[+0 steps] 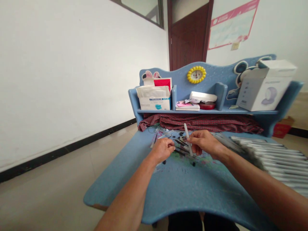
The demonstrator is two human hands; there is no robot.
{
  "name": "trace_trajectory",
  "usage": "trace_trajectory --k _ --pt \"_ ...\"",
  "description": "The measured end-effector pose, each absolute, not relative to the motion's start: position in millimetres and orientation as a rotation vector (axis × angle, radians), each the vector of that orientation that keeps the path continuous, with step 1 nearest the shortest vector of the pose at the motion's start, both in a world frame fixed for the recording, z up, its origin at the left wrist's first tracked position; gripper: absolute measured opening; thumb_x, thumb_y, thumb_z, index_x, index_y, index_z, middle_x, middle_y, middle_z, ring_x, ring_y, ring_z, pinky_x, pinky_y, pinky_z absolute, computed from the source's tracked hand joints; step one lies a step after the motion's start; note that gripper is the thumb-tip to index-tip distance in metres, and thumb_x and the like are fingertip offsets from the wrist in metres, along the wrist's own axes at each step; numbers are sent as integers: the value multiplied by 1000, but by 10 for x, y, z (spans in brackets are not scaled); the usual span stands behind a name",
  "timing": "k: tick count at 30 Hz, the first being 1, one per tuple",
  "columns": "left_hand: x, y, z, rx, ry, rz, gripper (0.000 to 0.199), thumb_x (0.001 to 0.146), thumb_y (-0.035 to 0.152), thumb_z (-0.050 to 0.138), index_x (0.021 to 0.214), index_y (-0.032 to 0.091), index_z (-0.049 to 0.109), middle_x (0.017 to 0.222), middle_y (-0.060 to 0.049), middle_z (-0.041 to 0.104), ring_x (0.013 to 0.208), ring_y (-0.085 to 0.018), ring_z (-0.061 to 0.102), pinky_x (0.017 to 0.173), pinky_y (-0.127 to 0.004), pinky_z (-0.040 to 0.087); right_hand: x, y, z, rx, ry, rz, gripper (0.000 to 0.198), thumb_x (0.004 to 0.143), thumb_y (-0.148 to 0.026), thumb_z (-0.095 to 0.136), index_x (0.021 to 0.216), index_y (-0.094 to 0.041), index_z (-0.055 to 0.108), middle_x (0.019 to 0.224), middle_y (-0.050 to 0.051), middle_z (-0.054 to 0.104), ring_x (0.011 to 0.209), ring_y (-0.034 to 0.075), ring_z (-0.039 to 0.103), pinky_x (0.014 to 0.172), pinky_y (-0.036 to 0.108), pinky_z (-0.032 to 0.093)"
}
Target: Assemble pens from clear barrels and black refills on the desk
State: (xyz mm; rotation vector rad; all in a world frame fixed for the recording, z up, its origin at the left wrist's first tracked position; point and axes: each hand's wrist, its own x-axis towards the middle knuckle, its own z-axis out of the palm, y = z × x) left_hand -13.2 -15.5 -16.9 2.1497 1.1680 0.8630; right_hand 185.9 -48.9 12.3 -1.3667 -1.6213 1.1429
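Observation:
My right hand pinches a whitish, translucent pen barrel between thumb and fingers. The barrel stands nearly upright over the desk. To its left, my left hand is closed, fingertips together beside the pile; whatever they may hold is too small to make out. Between and beyond the hands lie dark pen refills and small black caps, loosely scattered. One black cap lies nearer me on the blue desk, and another black piece lies below my left hand.
Many whitish pens are stacked in rows at the right. A rolled plaid cloth runs along the desk's back under a shelf. On the shelf are a mask box, papers, a red round tin and a white carton.

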Motion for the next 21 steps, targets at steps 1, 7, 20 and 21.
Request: trace_trajectory --k 1,7,20,21 --pt "-101 -186 -137 2038 1132 869 9 69 21 59 66 16 65 57 0 54 51 -10 46 50 -21 32 1835 -478 122 -1355 -1624 1152 19 77 -28 52 62 -17 50 42 -3 55 33 8 46 35 18 35" --pt "-24 -269 -50 1508 935 916 26 73 40 60 72 14 63 56 1 53 48 -7 46 41 -18 27 1588 -402 110 -1306 -1801 1057 16 75 -22 53 59 -16 54 38 -5 51 32 7 44 33 17 33" --pt "-137 -155 -67 1022 1000 1294 20 64 29 67 70 12 60 59 0 58 43 -6 49 37 -16 28 1649 -309 88 -1765 -2450 658 13 71 -20 55 60 -16 61 46 0 57 45 12 56 47 21 39" --pt "-143 -153 -69 1019 1013 1306 20 64 29 68 69 12 60 58 0 57 43 -6 48 37 -16 27 1631 -325 94 -1827 -2514 563 11 70 -20 56 62 -16 63 50 2 60 52 14 59 50 21 41"
